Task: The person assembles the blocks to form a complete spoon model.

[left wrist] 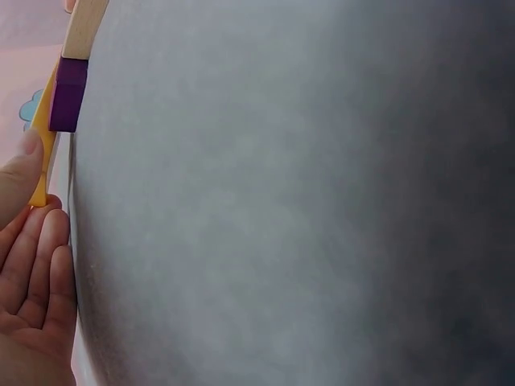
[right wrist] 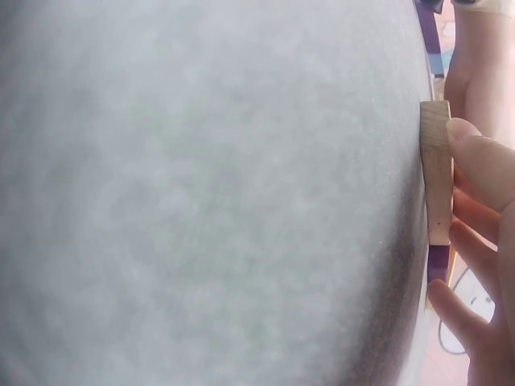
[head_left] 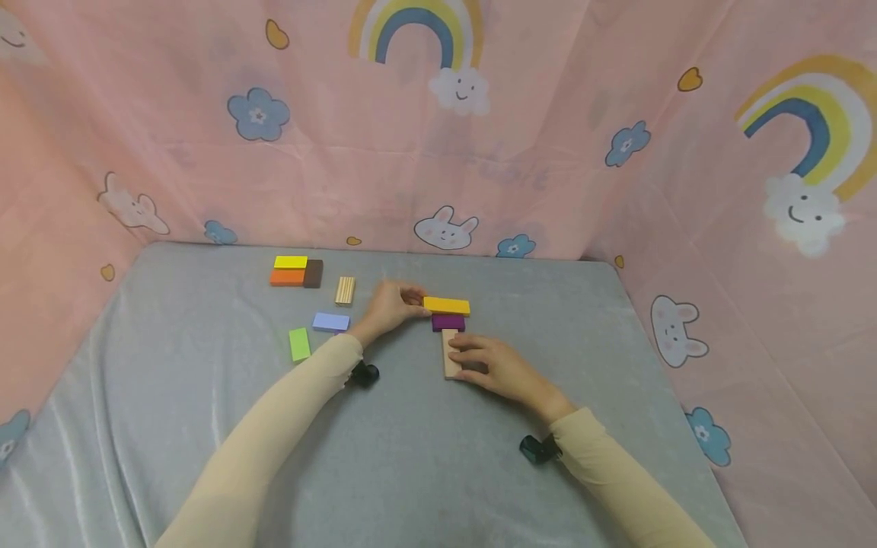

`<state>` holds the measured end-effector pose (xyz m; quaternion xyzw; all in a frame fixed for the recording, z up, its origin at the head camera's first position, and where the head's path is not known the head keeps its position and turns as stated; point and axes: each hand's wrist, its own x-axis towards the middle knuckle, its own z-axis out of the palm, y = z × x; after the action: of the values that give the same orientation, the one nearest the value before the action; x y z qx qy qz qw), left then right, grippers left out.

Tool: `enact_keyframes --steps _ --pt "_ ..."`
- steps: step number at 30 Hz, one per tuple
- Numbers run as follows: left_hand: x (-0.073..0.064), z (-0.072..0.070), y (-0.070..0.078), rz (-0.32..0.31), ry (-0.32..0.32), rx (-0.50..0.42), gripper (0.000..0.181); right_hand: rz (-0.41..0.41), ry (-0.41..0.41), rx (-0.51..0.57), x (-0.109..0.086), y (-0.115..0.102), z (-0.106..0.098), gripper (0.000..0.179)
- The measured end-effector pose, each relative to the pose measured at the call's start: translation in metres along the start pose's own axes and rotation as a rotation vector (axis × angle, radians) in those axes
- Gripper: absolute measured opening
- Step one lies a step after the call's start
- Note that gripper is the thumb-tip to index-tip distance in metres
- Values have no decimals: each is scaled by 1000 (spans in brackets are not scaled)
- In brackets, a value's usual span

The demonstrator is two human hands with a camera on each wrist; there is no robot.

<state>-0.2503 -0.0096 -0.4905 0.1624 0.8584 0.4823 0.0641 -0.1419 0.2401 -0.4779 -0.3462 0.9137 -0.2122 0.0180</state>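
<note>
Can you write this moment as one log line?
left hand: pinches yellow-orange block | right hand: touches plain wooden block | purple block: between those blocks

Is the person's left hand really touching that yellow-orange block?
Touching. The left wrist view shows it: the left hand has its thumb laid against the yellow-orange block, no gap between.

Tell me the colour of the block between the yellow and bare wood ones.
It's a purple block, seen best in the left wrist view.
</note>
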Motion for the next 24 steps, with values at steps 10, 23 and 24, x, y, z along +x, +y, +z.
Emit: enact_keyframes --steps 10,23,24 --pt "2 0 -4 13 -20 18 31 4 -5 5 0 -1 0 42" --pt "0 -1 0 -9 -71 68 35 -13 14 13 0 1 1 41" --pt "0 -1 0 -7 -71 71 35 -11 13 11 0 0 1 41"
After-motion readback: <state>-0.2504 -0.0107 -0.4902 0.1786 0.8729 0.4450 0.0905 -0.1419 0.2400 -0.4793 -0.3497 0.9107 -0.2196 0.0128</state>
